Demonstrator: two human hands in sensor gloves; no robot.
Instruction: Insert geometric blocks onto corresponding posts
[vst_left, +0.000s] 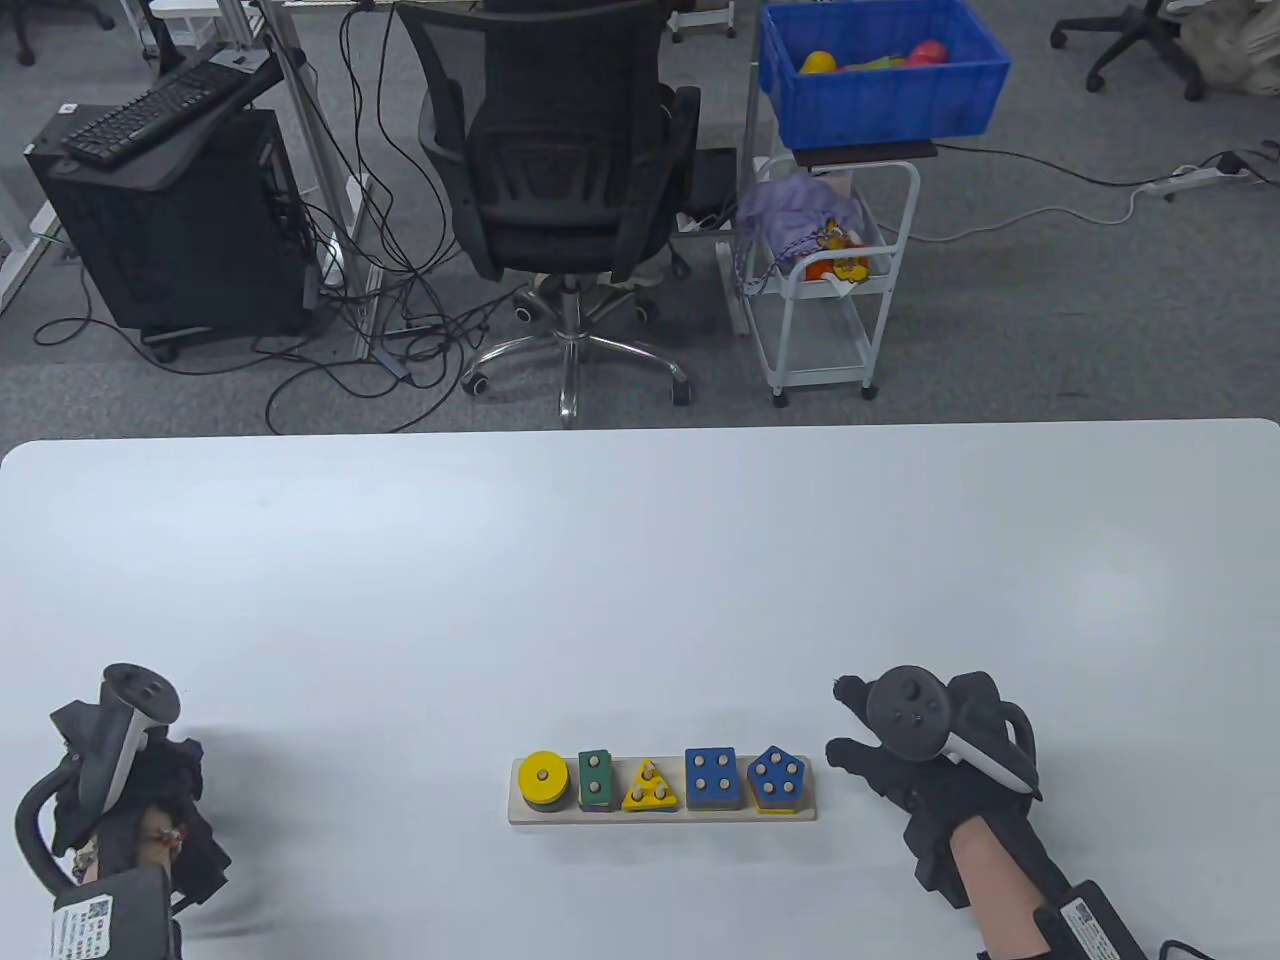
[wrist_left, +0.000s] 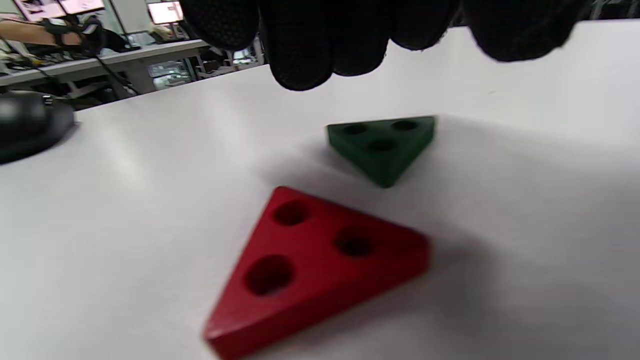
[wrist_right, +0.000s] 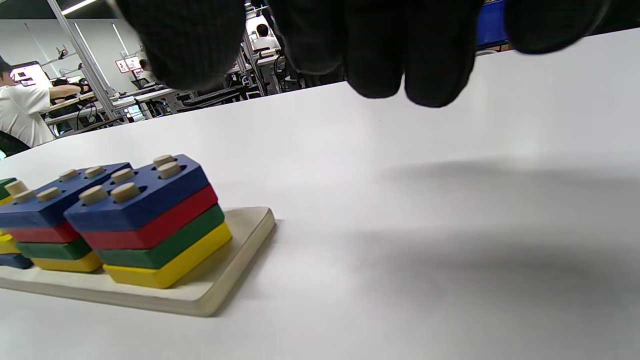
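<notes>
Red triangle (wrist_left: 320, 265) and green triangle (wrist_left: 382, 145) lie flat on the surface beneath my left hand (vst_left: 130, 790), far left of the board (vst_left: 662, 808). My right hand (vst_left: 930, 750) rests beside the board. Both hands hold nothing, fingers loosely curled.

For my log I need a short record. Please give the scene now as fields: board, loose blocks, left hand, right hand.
board: wooden board, five stacks on posts; triangle stack topped yellow
loose blocks: red triangle and green triangle flat on the table, apart
left hand: left hand above the triangles, holding nothing
right hand: right hand right of the board, holding nothing
</notes>
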